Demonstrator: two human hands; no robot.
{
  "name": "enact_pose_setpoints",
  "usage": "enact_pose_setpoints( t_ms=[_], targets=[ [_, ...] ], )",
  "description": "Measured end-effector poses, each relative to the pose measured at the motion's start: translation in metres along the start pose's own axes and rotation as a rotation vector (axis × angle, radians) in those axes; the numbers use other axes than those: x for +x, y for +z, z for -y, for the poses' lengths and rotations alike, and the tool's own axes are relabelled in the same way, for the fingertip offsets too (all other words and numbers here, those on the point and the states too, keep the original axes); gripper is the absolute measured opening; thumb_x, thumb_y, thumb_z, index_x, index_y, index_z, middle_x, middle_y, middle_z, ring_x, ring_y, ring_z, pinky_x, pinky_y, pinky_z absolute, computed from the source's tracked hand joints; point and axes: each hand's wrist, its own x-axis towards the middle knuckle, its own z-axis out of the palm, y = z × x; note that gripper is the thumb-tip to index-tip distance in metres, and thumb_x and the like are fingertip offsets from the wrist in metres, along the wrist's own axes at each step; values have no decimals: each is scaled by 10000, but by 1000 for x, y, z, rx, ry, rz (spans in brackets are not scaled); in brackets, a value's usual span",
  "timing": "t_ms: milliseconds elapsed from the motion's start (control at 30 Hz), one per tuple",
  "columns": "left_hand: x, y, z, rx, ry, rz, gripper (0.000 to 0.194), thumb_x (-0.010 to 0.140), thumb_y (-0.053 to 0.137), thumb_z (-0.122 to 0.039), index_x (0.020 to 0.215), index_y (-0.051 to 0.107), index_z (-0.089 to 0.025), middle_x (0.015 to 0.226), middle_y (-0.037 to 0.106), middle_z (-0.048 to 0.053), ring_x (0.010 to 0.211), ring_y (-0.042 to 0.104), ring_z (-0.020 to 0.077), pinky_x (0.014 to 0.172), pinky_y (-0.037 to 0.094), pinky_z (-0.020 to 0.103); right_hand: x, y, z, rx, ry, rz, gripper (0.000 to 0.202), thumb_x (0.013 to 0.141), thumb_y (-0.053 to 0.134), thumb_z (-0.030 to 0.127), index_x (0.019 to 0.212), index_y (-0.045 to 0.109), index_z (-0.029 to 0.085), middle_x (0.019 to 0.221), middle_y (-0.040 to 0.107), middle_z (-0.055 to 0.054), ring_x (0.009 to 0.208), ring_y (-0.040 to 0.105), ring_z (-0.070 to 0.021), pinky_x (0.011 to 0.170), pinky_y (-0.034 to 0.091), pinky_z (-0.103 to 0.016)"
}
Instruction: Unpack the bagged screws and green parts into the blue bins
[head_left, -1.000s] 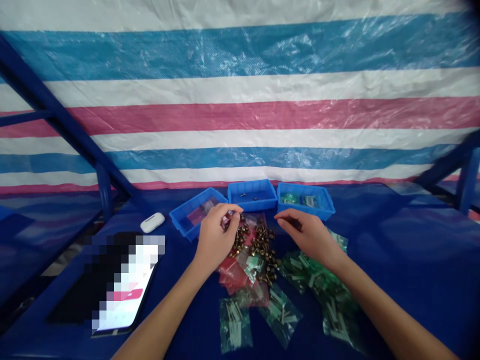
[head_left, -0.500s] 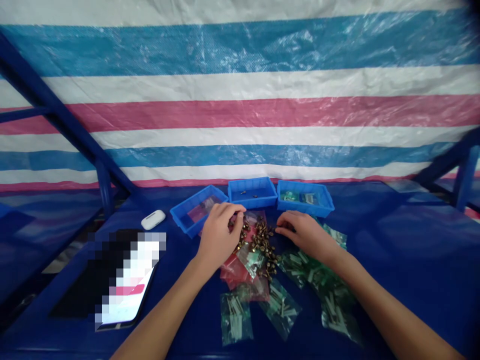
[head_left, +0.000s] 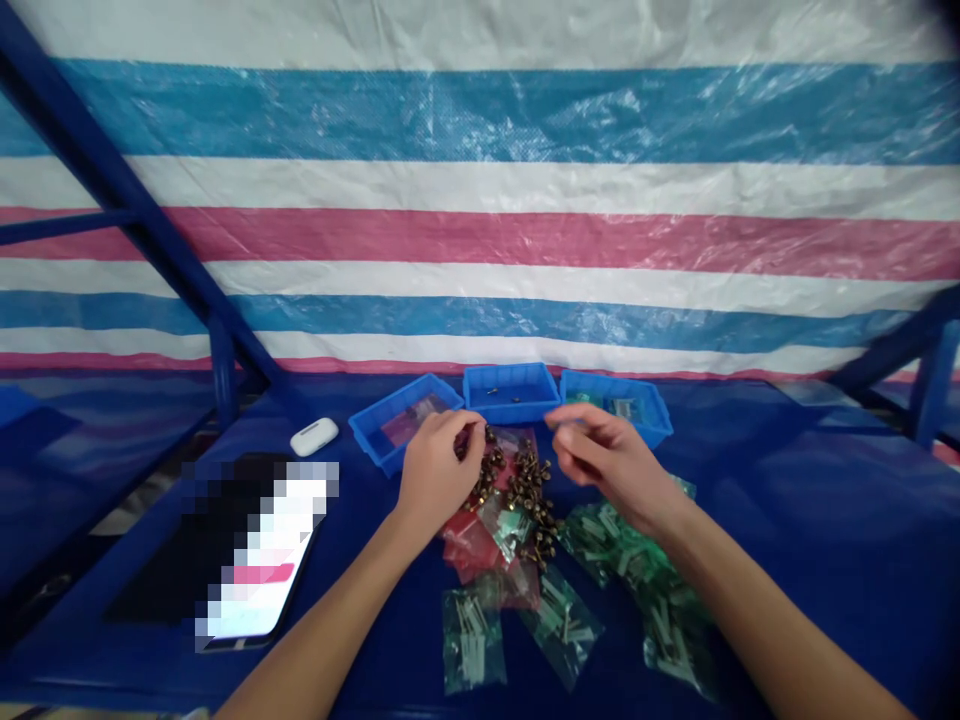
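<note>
Brass-coloured screws [head_left: 531,485] lie in a loose pile on red plastic bags [head_left: 472,545] at the middle of the blue table. My left hand [head_left: 442,462] is at the pile's left edge, thumb and fingertips pinched together; whatever is between them is too small to name. Over the right side of the pile, my right hand [head_left: 611,458] is raised, its fingers curled and blurred, and I cannot make out anything in them. Clear bags of pale strips [head_left: 472,640] lie nearer me, and more greenish bags [head_left: 637,560] are heaped below my right hand.
Behind the pile stand three blue trays: the left [head_left: 375,425] holds reddish bags, the middle [head_left: 511,392] a few screws, the right [head_left: 652,415] small bags. A white case [head_left: 314,437] and a phone [head_left: 274,570] lie left on the table [head_left: 817,520].
My right hand has lifted from the pile's right edge and turned, its fingers now nearer the middle tray. My left hand remains at the pile. The view has shifted slightly.
</note>
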Motion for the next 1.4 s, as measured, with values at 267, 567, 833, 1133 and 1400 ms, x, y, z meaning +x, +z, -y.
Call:
enact_pose_setpoints(
  t_ms=[267,567,833,1133,1400],
  targets=[
    [-1,-2,-1,-4,-2,-3,144,909,510,-190,921,652,-216,884,689,26,825,593,187,768,461,329,4,-16,-10,-395,68,-199,434,867,586,480,1188,575,187,616,563,26,436,420,-92,432,302,-238],
    [0,-2,-2,14,1,24,138,912,512,-201,902,648,-214,850,681,19,801,589,180,744,451,317,3,-40,-2,-1115,-45,184,174,884,562,305,948,700,219,912,674,-49,782,612,-184,698,443,-301],
    [-1,-1,-2,28,-4,40,136,914,512,-202,913,646,-221,866,686,15,802,598,180,741,454,317,-27,-79,21,-1075,281,309,441,716,724,306,1143,629,252,671,595,11,548,547,-151,477,366,-246],
    [1,-1,-3,39,11,21,134,912,520,-216,906,654,-222,845,680,16,768,593,173,721,455,311,-17,-79,15,-1045,196,329,53,755,656,250,795,624,235,628,491,28,537,455,-119,483,312,-245],
    [-1,-8,-15,-187,39,134,186,931,513,-291,968,678,-215,815,662,25,702,572,147,690,456,287,-11,-40,25,-610,41,114,280,883,563,475,839,536,200,607,461,45,534,416,-99,504,325,-231]
  ],
)
